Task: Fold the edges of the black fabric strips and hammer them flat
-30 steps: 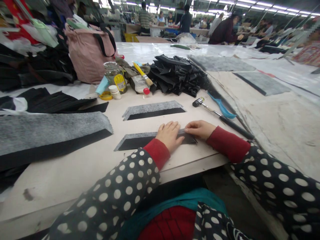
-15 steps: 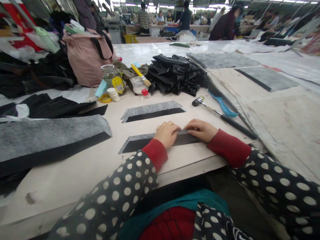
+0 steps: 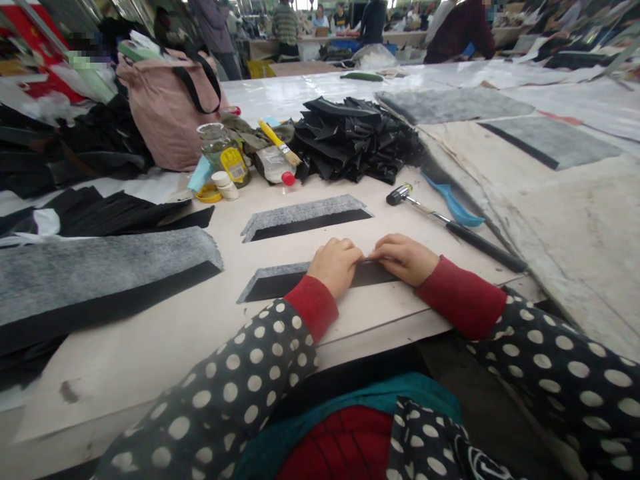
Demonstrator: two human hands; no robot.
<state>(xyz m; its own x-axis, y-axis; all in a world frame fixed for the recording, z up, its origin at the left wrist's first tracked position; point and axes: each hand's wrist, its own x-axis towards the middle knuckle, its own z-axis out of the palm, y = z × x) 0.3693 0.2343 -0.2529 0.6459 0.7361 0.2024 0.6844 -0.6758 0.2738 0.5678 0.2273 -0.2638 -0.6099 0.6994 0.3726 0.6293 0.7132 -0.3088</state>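
1. The black-and-grey strip (image 3: 273, 287) lies flat on the worktop (image 3: 180, 360), just below and right of the frame's centre.
2. The left hand (image 3: 334, 268) rests across the strip's middle; its grip is together, fingertips bunched on the upper edge, thumb hidden.
3. The right hand (image 3: 407, 259) meets it from the right; its grip is clamped on that same edge, fingertips just beside the left hand's.
4. A second strip (image 3: 310, 217), grey above and black below, lies just above, apart from both hands.
5. Right of centre, a black-handled hammer (image 3: 461, 231) slants down to the right, below a curved blue tool (image 3: 454, 202).
6. At upper centre, a yellow-handled paintbrush (image 3: 278, 143) leans beside a heap of black pieces (image 3: 356, 141).
7. A larger grey-and-black panel (image 3: 107, 275) fills the left edge.
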